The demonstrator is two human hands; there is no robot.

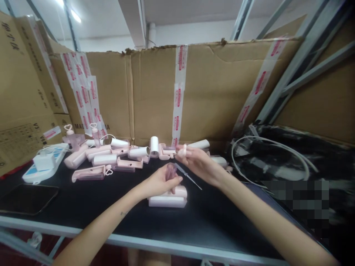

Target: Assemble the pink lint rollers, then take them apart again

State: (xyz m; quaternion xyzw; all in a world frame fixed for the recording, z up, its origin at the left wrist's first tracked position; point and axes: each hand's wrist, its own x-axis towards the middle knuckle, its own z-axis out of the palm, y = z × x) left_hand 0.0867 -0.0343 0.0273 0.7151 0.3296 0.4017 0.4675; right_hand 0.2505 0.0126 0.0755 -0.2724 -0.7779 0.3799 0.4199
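Note:
My left hand [163, 181] is closed around a translucent pinkish piece [171, 170], above a pale pink and white device [168, 199] lying on the black table. To its right and farther back, my right hand [194, 159] pinches a small pale pink part [183, 150] between its fingertips. A thin screwdriver [190, 177] lies on the table between my hands. Behind my hands and to the left lie several pink holders [90, 173] and white rolls [105, 159]. Two bottle-like pieces with heart-shaped tops [71, 138] stand at the back left.
A white power strip [57, 159] with a plugged-in adapter and a dark phone [29, 198] are at the left. Cardboard walls [155, 92] close off the back. Coiled white cable [274, 138] and black plastic lie at the right. A metal rail [155, 246] runs along the front edge.

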